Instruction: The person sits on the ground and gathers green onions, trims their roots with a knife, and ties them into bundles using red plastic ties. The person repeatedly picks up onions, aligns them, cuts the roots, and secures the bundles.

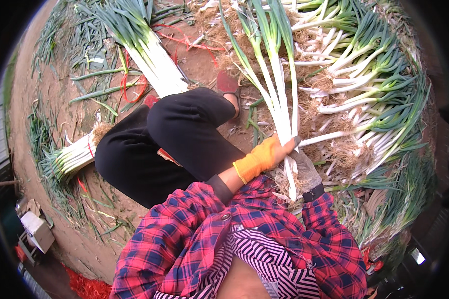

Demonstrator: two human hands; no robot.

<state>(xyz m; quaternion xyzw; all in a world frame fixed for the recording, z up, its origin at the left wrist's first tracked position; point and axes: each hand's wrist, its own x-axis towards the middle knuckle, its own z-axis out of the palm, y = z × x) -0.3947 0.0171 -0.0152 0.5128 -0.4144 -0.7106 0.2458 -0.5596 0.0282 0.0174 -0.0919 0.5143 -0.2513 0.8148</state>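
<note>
My left hand, in an orange knit glove, grips several long green onions. Their green leaves point away from me, and their white root ends hang over my lap. Behind these stalks is my right hand in a grey glove. Its fingers are mostly hidden, so I cannot tell whether it holds anything. Beside it, a single green onion stretches right towards the large pile of green onions, its near end at my hands.
A thick sheaf of green onions lies ahead of my bent knees. At left rests a tied bundle with roots against my leg. Red plastic ties and loose leaves litter the dirt ground. A whitish box stands at lower left.
</note>
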